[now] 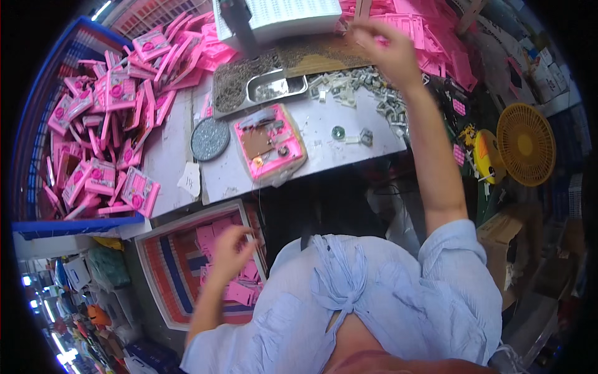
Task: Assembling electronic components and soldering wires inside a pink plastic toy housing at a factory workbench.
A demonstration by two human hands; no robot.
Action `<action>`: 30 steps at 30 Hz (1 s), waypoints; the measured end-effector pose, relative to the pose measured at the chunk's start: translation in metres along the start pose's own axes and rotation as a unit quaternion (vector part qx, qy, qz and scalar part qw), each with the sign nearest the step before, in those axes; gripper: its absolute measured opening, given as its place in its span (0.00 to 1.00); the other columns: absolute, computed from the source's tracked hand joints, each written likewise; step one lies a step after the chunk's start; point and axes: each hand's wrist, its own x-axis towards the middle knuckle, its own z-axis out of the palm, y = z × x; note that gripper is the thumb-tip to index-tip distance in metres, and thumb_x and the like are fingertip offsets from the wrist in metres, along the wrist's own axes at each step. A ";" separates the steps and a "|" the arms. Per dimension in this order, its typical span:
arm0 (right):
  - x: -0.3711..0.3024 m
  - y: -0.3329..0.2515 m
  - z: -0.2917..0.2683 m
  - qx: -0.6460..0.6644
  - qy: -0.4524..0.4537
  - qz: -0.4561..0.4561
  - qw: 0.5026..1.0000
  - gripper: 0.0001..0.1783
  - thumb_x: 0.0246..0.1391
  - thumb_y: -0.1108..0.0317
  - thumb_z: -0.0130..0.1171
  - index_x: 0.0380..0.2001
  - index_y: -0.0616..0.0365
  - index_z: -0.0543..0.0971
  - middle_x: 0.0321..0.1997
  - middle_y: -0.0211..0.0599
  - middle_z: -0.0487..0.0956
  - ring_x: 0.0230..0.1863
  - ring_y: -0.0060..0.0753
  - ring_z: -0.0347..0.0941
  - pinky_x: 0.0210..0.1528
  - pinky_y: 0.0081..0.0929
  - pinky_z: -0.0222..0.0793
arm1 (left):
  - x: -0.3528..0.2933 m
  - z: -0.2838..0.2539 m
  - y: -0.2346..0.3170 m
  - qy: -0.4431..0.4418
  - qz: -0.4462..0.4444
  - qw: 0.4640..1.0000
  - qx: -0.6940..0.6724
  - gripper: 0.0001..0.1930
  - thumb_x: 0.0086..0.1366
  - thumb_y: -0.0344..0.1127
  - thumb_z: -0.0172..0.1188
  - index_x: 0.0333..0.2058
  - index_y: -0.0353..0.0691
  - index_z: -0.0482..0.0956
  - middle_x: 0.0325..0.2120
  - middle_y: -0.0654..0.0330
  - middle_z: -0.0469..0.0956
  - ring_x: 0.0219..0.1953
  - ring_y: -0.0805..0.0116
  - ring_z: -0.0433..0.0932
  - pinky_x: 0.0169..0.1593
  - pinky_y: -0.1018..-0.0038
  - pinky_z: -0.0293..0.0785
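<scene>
My right hand [389, 56] reaches to the far side of the table, beside a white perforated box and pink plastic parts [405, 28]. Its fingers are curled together in a pinch; what they hold, if anything, I cannot make out. Low on the left, my left hand [232, 250] hovers over a crate [163, 302] with pink pieces in it. Motion blurs its bent fingers. On the table between them lies an open pink toy housing [289, 138] with a brown plate, wires and small parts inside. No hand touches it.
A blue crate [28, 225] piled with pink toy units stands at the left. Behind the housing are a tray of screws [230, 87], a metal dish [274, 87] and small grey parts [358, 84]. A round grey dish [210, 138] sits left; a yellow basket [526, 144] stands right.
</scene>
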 end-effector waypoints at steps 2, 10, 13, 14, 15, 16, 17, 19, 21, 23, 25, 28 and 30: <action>-0.052 -0.016 0.010 -0.011 -0.046 0.018 0.999 0.14 0.58 0.65 0.66 0.47 0.56 0.86 0.44 0.36 0.87 0.44 0.26 0.82 0.46 0.24 0.77 | -0.011 0.087 -0.072 0.043 -0.041 0.997 -0.043 0.12 0.60 0.34 0.68 0.41 0.36 0.82 0.31 0.58 0.81 0.28 0.69 0.78 0.34 0.73 0.74; -0.282 -0.031 0.024 0.102 -0.214 0.399 0.886 0.11 0.62 0.65 0.63 0.41 0.61 0.85 0.27 0.28 0.81 0.24 0.16 0.74 0.25 0.17 0.68 | -0.096 0.201 -0.198 0.166 -0.277 0.936 -0.139 0.17 0.73 0.45 0.58 0.41 0.34 0.81 0.29 0.57 0.80 0.28 0.72 0.77 0.35 0.75 0.73; -0.345 0.008 0.035 0.113 -0.261 0.473 0.834 0.13 0.62 0.61 0.65 0.29 0.59 0.84 0.18 0.23 0.75 0.19 0.13 0.67 0.21 0.18 0.58 | -0.103 0.256 -0.305 0.157 -0.318 0.907 -0.229 0.22 0.73 0.49 0.56 0.46 0.32 0.81 0.34 0.51 0.84 0.34 0.69 0.82 0.39 0.72 0.77; -0.377 0.036 0.035 0.117 -0.227 0.520 0.815 0.15 0.62 0.59 0.65 0.26 0.57 0.82 0.17 0.22 0.72 0.17 0.13 0.64 0.20 0.19 0.55 | -0.097 0.262 -0.309 0.124 -0.348 0.884 -0.287 0.22 0.73 0.49 0.56 0.46 0.31 0.81 0.34 0.51 0.84 0.34 0.68 0.82 0.40 0.72 0.77; -0.399 0.049 0.038 0.114 -0.178 0.594 0.776 0.18 0.63 0.57 0.63 0.22 0.55 0.80 0.16 0.22 0.70 0.16 0.15 0.62 0.19 0.19 0.53 | -0.094 0.259 -0.304 0.082 -0.394 0.840 -0.364 0.22 0.73 0.49 0.56 0.47 0.31 0.81 0.34 0.51 0.84 0.35 0.68 0.82 0.40 0.72 0.77; -0.432 0.077 0.040 0.134 -0.140 0.633 0.750 0.19 0.63 0.55 0.61 0.20 0.52 0.78 0.16 0.22 0.70 0.15 0.18 0.62 0.19 0.20 0.53 | -0.091 0.256 -0.298 0.048 -0.432 0.796 -0.422 0.22 0.73 0.49 0.56 0.47 0.31 0.81 0.34 0.51 0.84 0.35 0.68 0.82 0.40 0.72 0.77; -0.467 0.104 0.043 0.083 -0.150 0.666 0.726 0.20 0.61 0.51 0.59 0.21 0.51 0.78 0.17 0.23 0.70 0.16 0.18 0.61 0.19 0.23 0.52 | -0.091 0.253 -0.294 0.025 -0.463 0.757 -0.460 0.22 0.73 0.49 0.56 0.47 0.31 0.81 0.35 0.51 0.84 0.35 0.68 0.82 0.40 0.72 0.77; -0.597 0.196 0.010 0.191 -0.163 0.698 0.671 0.26 0.59 0.48 0.63 0.49 0.59 0.83 0.45 0.43 0.85 0.44 0.36 0.81 0.46 0.33 0.75 | -0.076 0.267 -0.280 -0.027 -0.486 0.709 -0.509 0.22 0.73 0.49 0.56 0.47 0.31 0.81 0.35 0.51 0.84 0.36 0.68 0.82 0.40 0.72 0.77; -0.638 0.213 0.022 0.281 -0.204 0.679 0.647 0.30 0.57 0.48 0.64 0.56 0.59 0.82 0.52 0.47 0.84 0.50 0.40 0.81 0.53 0.36 0.75 | -0.084 0.268 -0.279 -0.022 -0.508 0.689 -0.517 0.22 0.73 0.49 0.56 0.47 0.31 0.81 0.35 0.51 0.84 0.37 0.68 0.82 0.41 0.72 0.77; -0.621 0.200 0.062 0.173 -0.236 0.723 0.626 0.30 0.57 0.48 0.63 0.55 0.59 0.82 0.52 0.47 0.84 0.49 0.40 0.81 0.52 0.36 0.75 | -0.092 0.258 -0.278 -0.002 -0.533 0.676 -0.509 0.22 0.73 0.49 0.56 0.48 0.31 0.80 0.36 0.51 0.84 0.37 0.68 0.82 0.41 0.72 0.77; -0.603 0.200 0.086 0.109 -0.254 0.742 0.611 0.29 0.57 0.48 0.63 0.54 0.59 0.82 0.51 0.47 0.84 0.49 0.40 0.81 0.51 0.36 0.75 | -0.088 0.246 -0.272 -0.002 -0.555 0.665 -0.500 0.23 0.73 0.49 0.56 0.48 0.31 0.80 0.36 0.52 0.84 0.38 0.67 0.82 0.41 0.72 0.77; -0.566 0.218 0.114 0.066 -0.280 0.741 0.607 0.29 0.57 0.48 0.63 0.52 0.59 0.83 0.49 0.47 0.84 0.48 0.40 0.82 0.50 0.36 0.75 | -0.072 0.241 -0.258 0.000 -0.579 0.648 -0.496 0.23 0.73 0.49 0.56 0.48 0.31 0.80 0.37 0.52 0.84 0.39 0.67 0.83 0.41 0.71 0.77; -0.544 0.227 0.125 0.052 -0.291 0.730 0.616 0.28 0.57 0.48 0.63 0.51 0.59 0.83 0.49 0.47 0.85 0.47 0.40 0.82 0.49 0.36 0.76 | -0.059 0.238 -0.251 -0.003 -0.583 0.642 -0.497 0.23 0.73 0.49 0.56 0.49 0.31 0.80 0.37 0.52 0.84 0.39 0.67 0.83 0.42 0.71 0.77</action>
